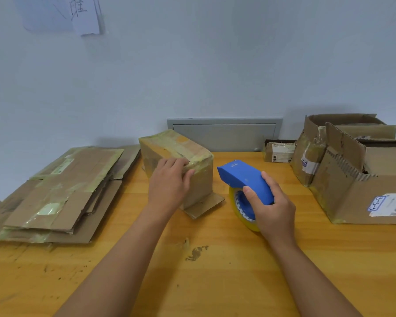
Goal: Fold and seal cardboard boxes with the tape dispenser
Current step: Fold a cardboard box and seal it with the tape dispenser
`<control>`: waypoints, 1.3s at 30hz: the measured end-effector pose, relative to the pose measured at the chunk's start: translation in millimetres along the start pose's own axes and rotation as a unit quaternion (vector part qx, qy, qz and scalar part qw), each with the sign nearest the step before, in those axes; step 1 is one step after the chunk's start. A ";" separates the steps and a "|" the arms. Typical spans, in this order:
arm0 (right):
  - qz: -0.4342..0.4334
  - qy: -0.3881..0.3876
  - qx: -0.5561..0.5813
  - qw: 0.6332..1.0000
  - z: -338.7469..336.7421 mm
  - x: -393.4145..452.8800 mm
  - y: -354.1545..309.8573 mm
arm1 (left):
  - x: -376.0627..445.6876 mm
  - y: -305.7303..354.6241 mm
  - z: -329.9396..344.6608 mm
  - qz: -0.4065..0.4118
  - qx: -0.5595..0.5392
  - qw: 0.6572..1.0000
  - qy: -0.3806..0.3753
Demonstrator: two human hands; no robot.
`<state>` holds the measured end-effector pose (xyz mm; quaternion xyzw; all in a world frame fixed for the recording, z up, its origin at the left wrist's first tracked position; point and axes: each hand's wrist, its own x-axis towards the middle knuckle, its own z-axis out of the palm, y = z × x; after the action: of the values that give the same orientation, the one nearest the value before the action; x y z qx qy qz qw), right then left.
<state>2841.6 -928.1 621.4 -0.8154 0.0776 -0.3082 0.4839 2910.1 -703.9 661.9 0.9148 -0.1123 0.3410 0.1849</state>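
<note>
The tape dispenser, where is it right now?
The blue tape dispenser is right of centre in the head view, gripped by the right hand, just right of the taped cardboard box.

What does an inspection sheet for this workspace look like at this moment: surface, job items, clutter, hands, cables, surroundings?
Surface: wooden table, scuffed, with a tape scrap stuck near the middle.
Job's things: taped box standing on the table, one bottom flap splayed out; blue tape dispenser with a yellowish roll.
Clutter: flattened cardboard stack at left; open boxes at right; small labelled box by the wall.
Hands: left hand rests on the taped box, fingers relaxed; right hand grips the dispenser.
Cables: nothing seen.
Surroundings: pale wall, grey wall panel, paper sheets pinned up.
</note>
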 end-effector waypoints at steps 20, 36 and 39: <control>0.001 -0.005 -0.003 1.000 -0.2 0.2 -0.1 | 2.3 -17.0 -5.3 0.021 0.031 0.999 -0.039; 0.005 -0.004 0.000 1.000 0.0 -0.2 0.9 | 13.1 8.0 2.4 -0.091 -0.023 0.995 -0.042; 0.004 -0.003 0.004 1.000 -0.2 0.1 0.8 | 11.6 -0.8 4.9 -0.062 -0.030 0.996 -0.052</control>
<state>2841.7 -928.7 620.9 -0.8142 0.0782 -0.3043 0.4882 2921.9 -706.1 666.0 0.9306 -0.0754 0.2775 0.2264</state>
